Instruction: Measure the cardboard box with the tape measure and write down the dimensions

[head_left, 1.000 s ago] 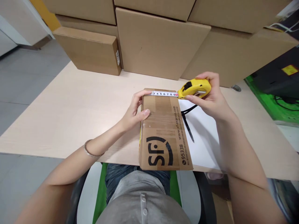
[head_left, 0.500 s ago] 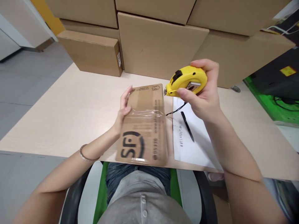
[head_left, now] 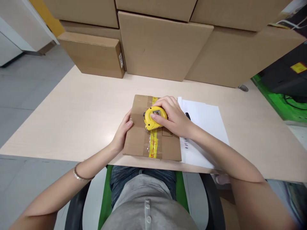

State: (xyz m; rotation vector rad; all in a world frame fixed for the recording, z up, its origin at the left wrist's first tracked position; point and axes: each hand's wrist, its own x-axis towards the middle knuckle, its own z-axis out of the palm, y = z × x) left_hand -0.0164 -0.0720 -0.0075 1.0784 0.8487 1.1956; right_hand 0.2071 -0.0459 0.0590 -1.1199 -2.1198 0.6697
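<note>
A flat cardboard box lies near the table's front edge, with clear tape and a yellow strip printed in red running down its top. My left hand grips the box's left side, thumb at the top edge and fingers along the side, partly hidden. In my right hand is a yellow tape measure, held low over the middle of the box top. My fingers are closed round its right side; no blade is seen drawn out. Whether the tape measure touches the box I cannot tell.
White paper with some writing lies right of the box, a black pen on it mostly hidden by my right arm. Large cardboard boxes stand stacked along the back; a smaller carton leans there at left. A green surface borders the right.
The raised, tilted box has been turned to another face and now lies flat on the table. My right hand has brought the tape measure left and down over it.
</note>
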